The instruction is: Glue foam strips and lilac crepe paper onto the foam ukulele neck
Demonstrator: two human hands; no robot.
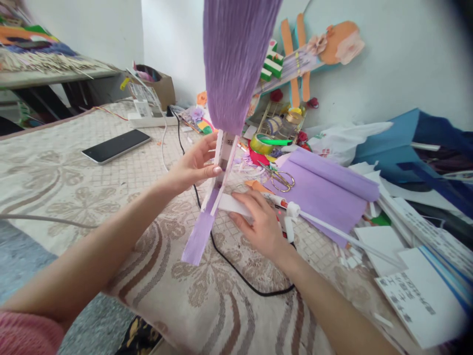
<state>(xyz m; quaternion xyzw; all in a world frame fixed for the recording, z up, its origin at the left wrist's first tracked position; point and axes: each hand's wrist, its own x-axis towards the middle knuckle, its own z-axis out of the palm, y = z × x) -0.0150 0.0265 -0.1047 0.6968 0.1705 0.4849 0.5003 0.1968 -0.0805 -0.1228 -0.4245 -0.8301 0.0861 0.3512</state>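
My left hand (195, 165) pinches a white cardboard strip piece (221, 167) wrapped in purple crepe paper (236, 59). The paper hangs down from above, and its tail (197, 236) trails onto the patterned cloth. My right hand (258, 222) presses the lower white part of the cardboard (231, 204) flat against the cloth, fingers curled over it. A glue gun (290, 219) lies just right of that hand, its black cord (236, 268) running under my wrist.
A folded purple crepe sheet (325, 190), gold scissors (279, 180) and tape rolls (260, 144) lie behind my hands. A phone (116, 145) and power strip (148, 118) sit at the left. White printed cards (417, 291) and blue paper (406, 143) crowd the right.
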